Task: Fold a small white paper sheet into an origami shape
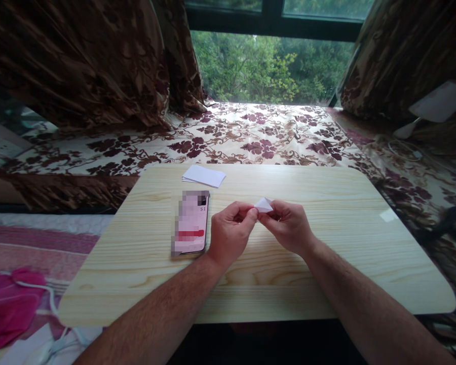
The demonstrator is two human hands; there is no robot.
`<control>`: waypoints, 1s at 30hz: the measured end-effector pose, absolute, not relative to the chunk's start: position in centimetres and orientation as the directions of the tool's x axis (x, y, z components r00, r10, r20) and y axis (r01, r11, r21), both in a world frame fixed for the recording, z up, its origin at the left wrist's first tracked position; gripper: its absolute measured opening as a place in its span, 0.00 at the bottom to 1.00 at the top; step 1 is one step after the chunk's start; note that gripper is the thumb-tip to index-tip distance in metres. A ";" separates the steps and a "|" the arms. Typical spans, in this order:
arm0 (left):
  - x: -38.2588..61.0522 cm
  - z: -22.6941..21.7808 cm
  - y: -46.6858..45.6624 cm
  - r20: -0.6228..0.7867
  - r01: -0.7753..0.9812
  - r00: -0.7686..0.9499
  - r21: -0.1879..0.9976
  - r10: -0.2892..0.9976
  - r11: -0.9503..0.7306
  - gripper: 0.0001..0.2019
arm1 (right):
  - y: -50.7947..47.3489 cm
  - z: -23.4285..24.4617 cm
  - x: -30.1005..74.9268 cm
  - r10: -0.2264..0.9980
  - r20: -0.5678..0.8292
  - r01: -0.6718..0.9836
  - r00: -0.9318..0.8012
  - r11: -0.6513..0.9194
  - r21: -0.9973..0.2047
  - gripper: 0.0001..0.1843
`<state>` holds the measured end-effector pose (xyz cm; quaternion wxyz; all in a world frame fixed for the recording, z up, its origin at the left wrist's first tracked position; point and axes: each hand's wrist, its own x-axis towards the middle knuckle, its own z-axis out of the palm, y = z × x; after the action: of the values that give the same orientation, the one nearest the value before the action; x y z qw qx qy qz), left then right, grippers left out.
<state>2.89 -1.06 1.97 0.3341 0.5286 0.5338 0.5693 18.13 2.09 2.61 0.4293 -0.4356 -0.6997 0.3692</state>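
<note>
A small folded piece of white paper (264,205) with a pointed, triangular shape is pinched between both hands above the table. My left hand (233,228) grips its left corner between thumb and fingers. On the opposite side, my right hand (289,225) is closed on the right corner, its thumb along the lower edge. The lower part of the paper is partly covered by the fingertips. Left of my left hand lies a phone (192,223) with a lit, partly blurred screen.
The light wood-grain table (129,268) has a stack of white paper slips (204,176) at its back left. Beyond it is a flower-patterned window seat (258,137). A white lamp (441,101) stands at the right. Pink cloth (13,304) and a white cable (53,299) lie at lower left.
</note>
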 end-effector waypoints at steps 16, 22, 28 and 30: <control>2.5 1.8 -1.0 0.419 0.402 -0.166 0.856 0.893 -0.326 0.05 | 2.2 2.4 18.1 0.895 0.337 0.373 -0.292 0.431 -0.822 0.17; 2.2 1.9 -0.8 0.497 0.466 -0.168 0.801 0.851 -0.376 0.04 | 1.9 2.9 18.2 0.863 0.490 0.326 -0.123 0.502 -0.801 0.12; 2.3 1.9 -1.0 0.545 0.515 -0.099 0.744 0.833 -0.425 0.04 | 1.8 3.5 18.7 0.730 0.652 0.306 -0.205 0.681 -0.666 0.12; 2.4 1.9 -1.0 0.549 0.505 -0.097 0.746 0.830 -0.434 0.04 | 1.8 3.4 18.7 0.719 0.658 0.306 -0.224 0.693 -0.653 0.10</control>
<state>2.36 -1.04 1.87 0.1516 0.6544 0.5100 0.5373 18.70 1.83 3.39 0.5230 -0.3384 -0.7569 0.1976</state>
